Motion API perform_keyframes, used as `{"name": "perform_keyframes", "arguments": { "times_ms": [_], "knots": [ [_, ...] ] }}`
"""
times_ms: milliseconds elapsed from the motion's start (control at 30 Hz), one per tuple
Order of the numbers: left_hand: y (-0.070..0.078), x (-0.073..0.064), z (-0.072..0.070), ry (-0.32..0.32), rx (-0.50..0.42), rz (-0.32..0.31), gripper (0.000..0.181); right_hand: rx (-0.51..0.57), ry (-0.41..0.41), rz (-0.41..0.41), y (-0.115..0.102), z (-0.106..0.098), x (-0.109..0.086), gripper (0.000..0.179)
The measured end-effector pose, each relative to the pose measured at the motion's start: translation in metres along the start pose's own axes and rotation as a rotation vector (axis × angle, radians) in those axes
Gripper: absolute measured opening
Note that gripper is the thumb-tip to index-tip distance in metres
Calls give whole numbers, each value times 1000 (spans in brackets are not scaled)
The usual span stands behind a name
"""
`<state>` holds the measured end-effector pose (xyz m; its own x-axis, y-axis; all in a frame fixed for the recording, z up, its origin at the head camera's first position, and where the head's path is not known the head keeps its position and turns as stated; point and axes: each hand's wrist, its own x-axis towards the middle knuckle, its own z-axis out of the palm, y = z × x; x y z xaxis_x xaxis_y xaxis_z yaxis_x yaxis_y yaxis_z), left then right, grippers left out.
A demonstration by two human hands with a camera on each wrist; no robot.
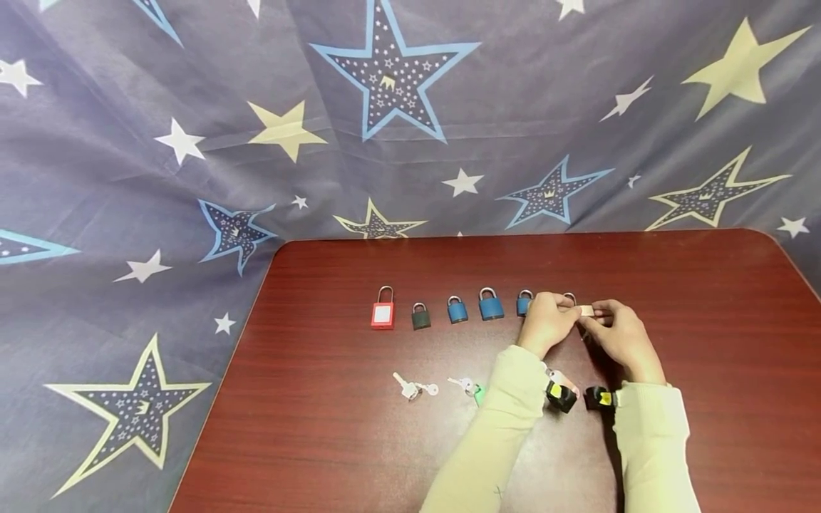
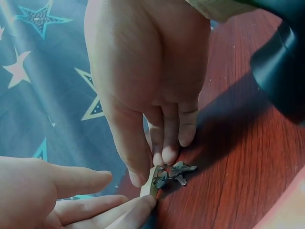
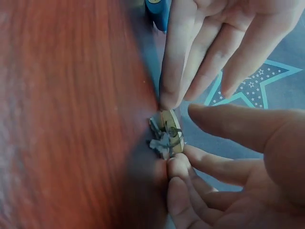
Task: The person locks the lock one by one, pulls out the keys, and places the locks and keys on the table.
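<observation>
A small brass padlock (image 1: pixel 586 311) is held between both hands over the back part of the table. My left hand (image 1: pixel 550 322) pinches one end of it with thumb and fingertips. At the other end, curled fingertips of my right hand (image 1: pixel 621 335) grip it, and in the left wrist view the right thumb stands off from the brass. Small keys (image 3: pixel 162 143) on a ring hang at the keyway face, seen also as a silvery cluster of keys (image 2: pixel 178 172) in the left wrist view. A metal shackle (image 1: pixel 569 296) shows just above the left fingertips.
Left of the hands, a row holds a red padlock (image 1: pixel 383 315), a dark padlock (image 1: pixel 420 318) and several blue padlocks (image 1: pixel 491 308). Nearer lie loose keys (image 1: pixel 410 388) and keys with a green tag (image 1: pixel 479 394), partly behind the left sleeve. A star-patterned cloth (image 1: pixel 282 178) hangs behind.
</observation>
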<state>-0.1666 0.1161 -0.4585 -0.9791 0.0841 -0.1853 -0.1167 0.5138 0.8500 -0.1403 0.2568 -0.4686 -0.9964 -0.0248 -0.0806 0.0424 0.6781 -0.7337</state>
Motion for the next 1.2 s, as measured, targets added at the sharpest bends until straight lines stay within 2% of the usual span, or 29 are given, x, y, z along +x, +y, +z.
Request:
{"name": "perform_keyframes", "arguments": {
  "times_ms": [333, 500, 633, 767, 900, 1067, 1200],
  "knots": [
    [-5, -1, 1, 17, -75, -12, 13, 70, 91, 67, -4, 4, -3, 32],
    [-6, -3, 2, 20, -85, -20, 11, 109, 98, 73, -5, 4, -3, 25],
    [-7, -3, 1, 17, -216, -9, 12, 198, 82, 63, -6, 3, -3, 25],
    [-8, -2, -5, 74, -311, 30, 12, 286, 69, 35, -8, -1, -3, 26],
    [-8, -1, -12, 145, -278, 54, 17, 317, 66, 0, -9, -4, -4, 27],
    [-9, 0, -17, 129, -316, 54, 12, 349, 47, -14, -9, -4, -2, 31],
    [-9, -1, -19, 127, -312, 93, 10, 358, 50, -9, -10, -4, -2, 30]
  ]
}}
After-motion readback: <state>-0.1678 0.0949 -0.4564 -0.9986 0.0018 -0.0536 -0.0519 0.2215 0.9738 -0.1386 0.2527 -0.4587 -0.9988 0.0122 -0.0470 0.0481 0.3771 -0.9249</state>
